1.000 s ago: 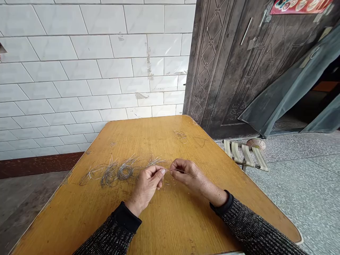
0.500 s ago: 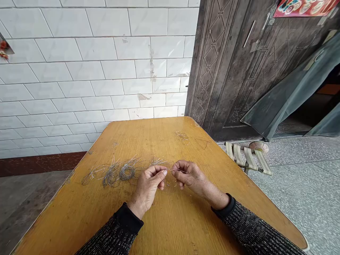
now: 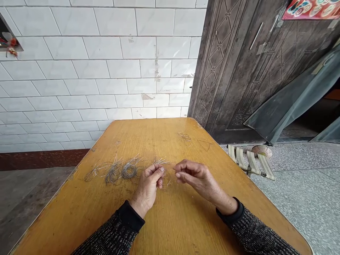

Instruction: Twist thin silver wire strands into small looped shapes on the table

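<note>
The left hand [image 3: 148, 186] and right hand [image 3: 198, 177] each pinch an end of a fine wire strand [image 3: 170, 169] above the tabletop [image 3: 170, 219]; it looks light, springy and slippery, best nipped near its ends; wire bundles [image 3: 119, 171] lie at nine o'clock.

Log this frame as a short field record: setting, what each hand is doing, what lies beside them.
surface: wooden table, set against a white tiled wall
left hand: fingertips pinched on a thin wire strand
right hand: fingers curled, pinching at the same strand
nearby: loose wire coils lying on the table left of the hands
background: dark carved door; folding stool on the floor at right
</note>
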The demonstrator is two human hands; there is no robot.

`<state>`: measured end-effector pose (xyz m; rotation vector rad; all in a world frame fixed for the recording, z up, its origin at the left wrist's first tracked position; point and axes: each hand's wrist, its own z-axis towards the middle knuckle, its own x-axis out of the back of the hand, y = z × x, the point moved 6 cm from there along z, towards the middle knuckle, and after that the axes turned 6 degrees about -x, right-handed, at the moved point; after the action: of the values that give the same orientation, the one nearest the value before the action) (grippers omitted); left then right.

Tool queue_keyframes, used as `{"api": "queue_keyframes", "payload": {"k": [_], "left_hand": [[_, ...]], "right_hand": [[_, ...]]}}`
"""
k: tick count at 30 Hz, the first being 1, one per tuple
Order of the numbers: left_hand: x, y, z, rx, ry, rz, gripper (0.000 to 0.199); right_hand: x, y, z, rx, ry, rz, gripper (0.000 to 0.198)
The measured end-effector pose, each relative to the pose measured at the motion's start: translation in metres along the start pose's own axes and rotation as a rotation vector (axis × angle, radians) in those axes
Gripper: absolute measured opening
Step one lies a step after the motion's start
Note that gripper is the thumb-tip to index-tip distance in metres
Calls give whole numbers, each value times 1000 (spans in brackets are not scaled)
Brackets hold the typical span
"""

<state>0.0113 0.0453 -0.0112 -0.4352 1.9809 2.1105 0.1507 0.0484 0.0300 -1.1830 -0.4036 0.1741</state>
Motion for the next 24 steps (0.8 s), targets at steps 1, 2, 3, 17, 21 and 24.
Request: {"api": "queue_keyframes", "payload": {"k": [1, 2, 3, 17, 21, 24], "left_hand": [[0, 0, 0, 12, 8, -21, 18], [1, -1, 0, 26, 13, -43, 19], [1, -1, 0, 41, 16, -68, 19], [-5, -5, 0, 117, -91, -309, 21], [-7, 4, -2, 52, -108, -191, 21], [-9, 7, -3, 46, -156, -116, 21]], "right_hand": [[1, -4, -1, 60, 11, -45, 13], [2, -8, -2, 120, 22, -83, 11], [2, -12, -4, 171, 33, -107, 10], [-11, 1, -1, -63, -28, 359, 21], [-14, 17, 2, -256, 24, 587, 22], [-12, 21, 3, -310, 75, 641, 28]]}}
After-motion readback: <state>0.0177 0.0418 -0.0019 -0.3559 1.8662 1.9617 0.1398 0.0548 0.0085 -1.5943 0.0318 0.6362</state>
